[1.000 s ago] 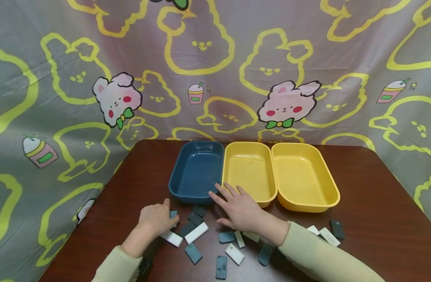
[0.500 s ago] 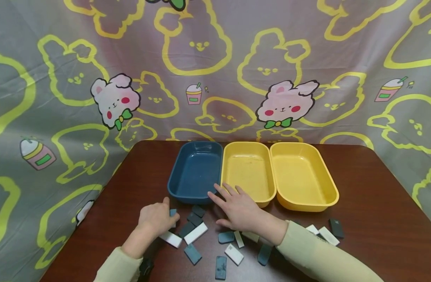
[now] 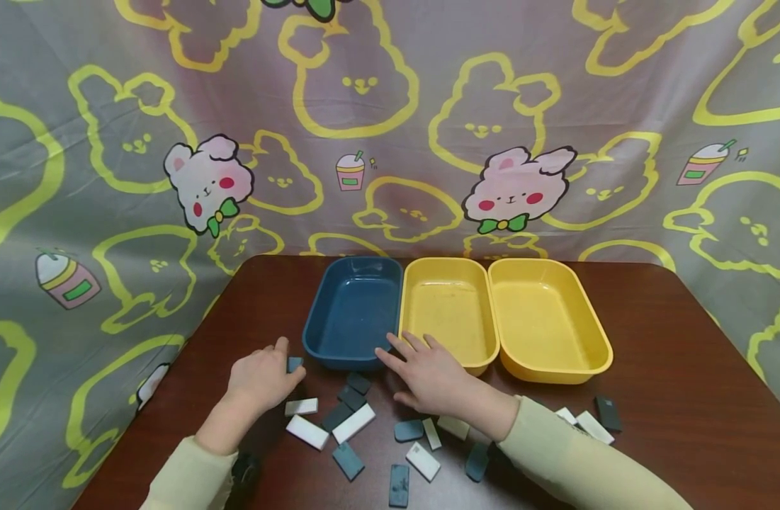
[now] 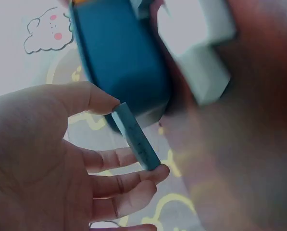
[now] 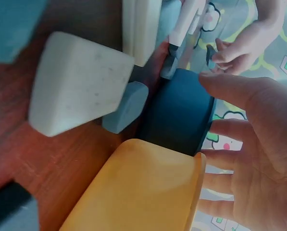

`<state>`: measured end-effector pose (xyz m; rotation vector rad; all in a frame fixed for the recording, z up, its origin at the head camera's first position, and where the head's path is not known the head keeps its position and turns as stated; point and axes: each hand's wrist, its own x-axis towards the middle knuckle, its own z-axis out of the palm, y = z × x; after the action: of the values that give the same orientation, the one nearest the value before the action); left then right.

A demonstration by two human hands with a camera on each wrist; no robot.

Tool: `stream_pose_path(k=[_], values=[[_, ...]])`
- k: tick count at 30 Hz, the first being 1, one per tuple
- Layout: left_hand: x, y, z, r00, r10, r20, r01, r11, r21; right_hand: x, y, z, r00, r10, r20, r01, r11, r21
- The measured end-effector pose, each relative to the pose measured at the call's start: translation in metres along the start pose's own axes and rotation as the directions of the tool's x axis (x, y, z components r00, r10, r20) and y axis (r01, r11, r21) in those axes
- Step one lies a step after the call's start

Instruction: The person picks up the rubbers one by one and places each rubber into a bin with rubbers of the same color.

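Note:
My left hand [image 3: 258, 379] is left of the blue tray [image 3: 354, 315], pinching a blue-grey eraser [image 4: 136, 137] between thumb and fingertip. In the left wrist view this eraser is off the table, its other fingers spread loosely below. Just beneath the hand lie a small white eraser [image 3: 302, 406] and a longer white one [image 3: 308, 432]. My right hand [image 3: 431, 375] has its fingers spread at the front rims of the blue tray and the middle yellow tray [image 3: 450, 312]. It holds nothing; whether the fingertips touch the rims cannot be told.
A second yellow tray [image 3: 549, 319] stands at the right of the row. Several white, blue-grey and dark erasers are scattered in front, including a dark eraser [image 3: 608, 413] at far right. The right sleeve [image 3: 568, 446] covers part of them. A patterned curtain [image 3: 390, 127] hangs behind the table.
My left hand has moved left and slightly away from me, carrying the blue-grey eraser off the pile and uncovering the small white eraser. The right hand stays nearly where it was.

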<state>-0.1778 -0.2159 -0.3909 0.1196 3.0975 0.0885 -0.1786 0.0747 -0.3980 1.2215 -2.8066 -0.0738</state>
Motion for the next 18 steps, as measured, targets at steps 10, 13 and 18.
stream_pose_path(k=[10, 13, 18], values=[[0.019, -0.015, -0.033, 0.996, 0.05, -0.069, -0.054, 0.997, -0.06, 0.008, 0.001, -0.005, 0.993, -0.027, -0.118, 0.025, 1.0, -0.019], [0.028, -0.016, -0.04, 0.989, 0.104, -0.104, -0.113, 0.99, -0.083, 0.01, 0.0, -0.005, 0.988, -0.032, -0.153, 0.029, 0.999, -0.019], [0.054, -0.015, -0.045, 0.973, 0.185, -0.135, -0.204, 0.969, -0.141, 0.01, 0.0, -0.005, 0.985, -0.029, -0.172, 0.029, 1.0, -0.003]])
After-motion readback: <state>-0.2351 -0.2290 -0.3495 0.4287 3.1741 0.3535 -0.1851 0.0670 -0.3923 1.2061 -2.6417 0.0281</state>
